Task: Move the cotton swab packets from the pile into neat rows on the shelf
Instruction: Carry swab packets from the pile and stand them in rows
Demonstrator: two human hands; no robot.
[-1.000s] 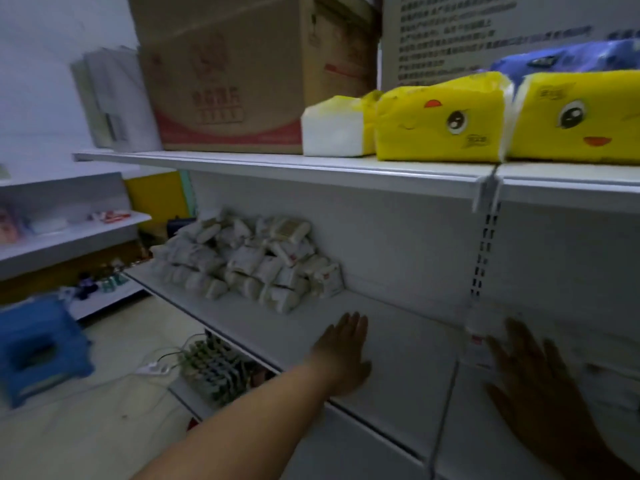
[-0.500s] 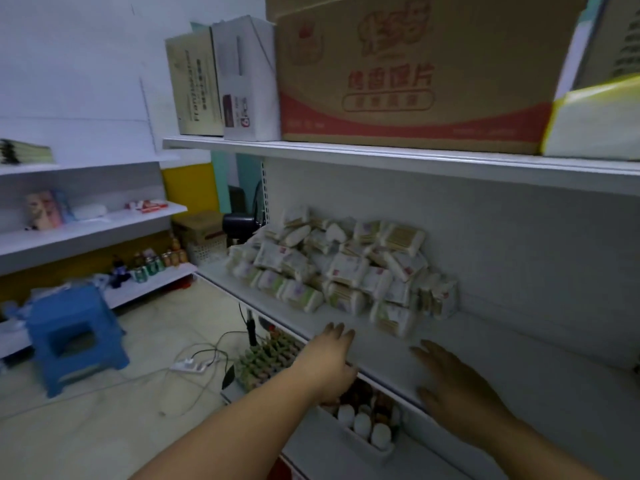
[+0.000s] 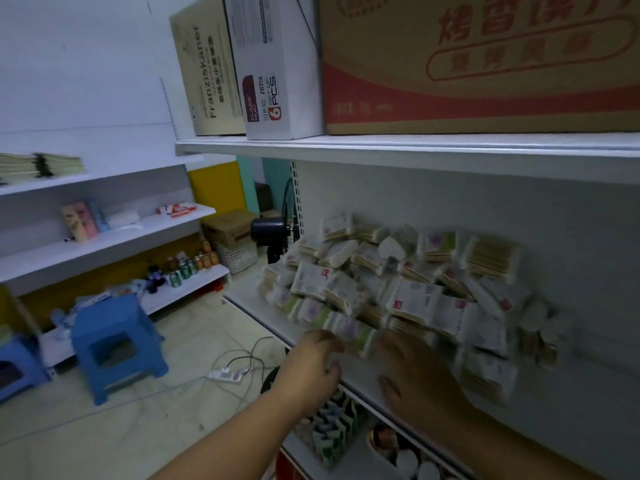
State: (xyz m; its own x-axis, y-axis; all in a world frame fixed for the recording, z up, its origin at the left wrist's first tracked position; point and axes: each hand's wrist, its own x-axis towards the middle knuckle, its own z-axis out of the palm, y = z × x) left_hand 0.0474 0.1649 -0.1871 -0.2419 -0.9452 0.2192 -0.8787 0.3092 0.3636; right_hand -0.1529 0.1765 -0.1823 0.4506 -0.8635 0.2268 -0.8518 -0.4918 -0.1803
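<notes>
so a second ago both hands were flat on bare shelf, well off to the right of the pile. half a second ago they'd slid closer but were short of it. now they're right at its front edge, and the view has swung left with them.

the pile (image 3: 398,289) itself looks the same, a loose heap on the middle shelf (image 3: 242,292) against the back panel. nothing pulled out, and no rows visible anywhere in this view.

left hand (image 3: 308,368) has its fingers curled up against the front packet (image 3: 349,329), the green and purple one hanging at the shelf lip. it's touching it, but everything's smeared with motion, so i honestly can't tell if it's got hold of it or is just nudging it. right hand (image 3: 419,382) is just beside it, fingers looking straight and reaching into the lower front packets, not wrapped round anything i can make out.

my read: the reach is done and the first grab is about to happen. sorting proper hasn't started. those front packets sit close to the edge, so a sloppy pull could knock some off.
</notes>
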